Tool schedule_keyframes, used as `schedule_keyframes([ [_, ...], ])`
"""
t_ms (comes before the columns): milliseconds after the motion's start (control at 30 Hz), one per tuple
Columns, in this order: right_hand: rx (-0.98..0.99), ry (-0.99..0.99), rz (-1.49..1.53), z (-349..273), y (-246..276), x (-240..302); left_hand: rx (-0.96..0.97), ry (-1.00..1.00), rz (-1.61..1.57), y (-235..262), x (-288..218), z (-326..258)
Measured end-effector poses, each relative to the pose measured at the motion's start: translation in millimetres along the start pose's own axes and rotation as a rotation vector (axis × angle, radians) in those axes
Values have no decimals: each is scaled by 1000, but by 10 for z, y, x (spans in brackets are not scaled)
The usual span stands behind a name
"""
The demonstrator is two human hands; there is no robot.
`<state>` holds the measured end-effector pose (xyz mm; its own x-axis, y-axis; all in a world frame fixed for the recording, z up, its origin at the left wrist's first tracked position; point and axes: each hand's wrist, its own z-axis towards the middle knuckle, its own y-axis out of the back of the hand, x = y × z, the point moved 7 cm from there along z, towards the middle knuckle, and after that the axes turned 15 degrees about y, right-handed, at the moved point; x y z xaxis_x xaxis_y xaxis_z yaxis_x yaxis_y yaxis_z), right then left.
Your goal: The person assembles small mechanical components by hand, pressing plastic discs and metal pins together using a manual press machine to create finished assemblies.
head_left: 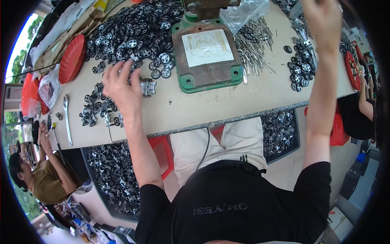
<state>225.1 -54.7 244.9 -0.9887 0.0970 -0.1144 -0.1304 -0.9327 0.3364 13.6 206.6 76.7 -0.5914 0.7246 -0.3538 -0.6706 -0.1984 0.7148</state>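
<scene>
My left hand lies over the table with its fingers spread, at the near edge of a large heap of black toy wheels. A small wheel-and-axle piece sits just to its right, touching or nearly touching the fingers. My right hand is raised high at the upper right, above a smaller patch of black wheels; whether it holds anything is unclear. Between the hands stands a green press base with a white plate on it.
Thin metal axles and a clear plastic bag lie right of the press. Assembled wheel sets, a wrench and a red bowl are on the left. Trays of dark parts sit under the table. Another person sits at left.
</scene>
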Motion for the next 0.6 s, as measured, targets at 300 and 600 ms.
schedule_keyframes([
  [300, 638, -892, 231, -2183, -188, -71, 271, -166, -32, -290, -507, -270],
  [600, 885, -950, 5, -2307, -160, -160, 1167, 614, -1489, -378, -952, -1039],
])
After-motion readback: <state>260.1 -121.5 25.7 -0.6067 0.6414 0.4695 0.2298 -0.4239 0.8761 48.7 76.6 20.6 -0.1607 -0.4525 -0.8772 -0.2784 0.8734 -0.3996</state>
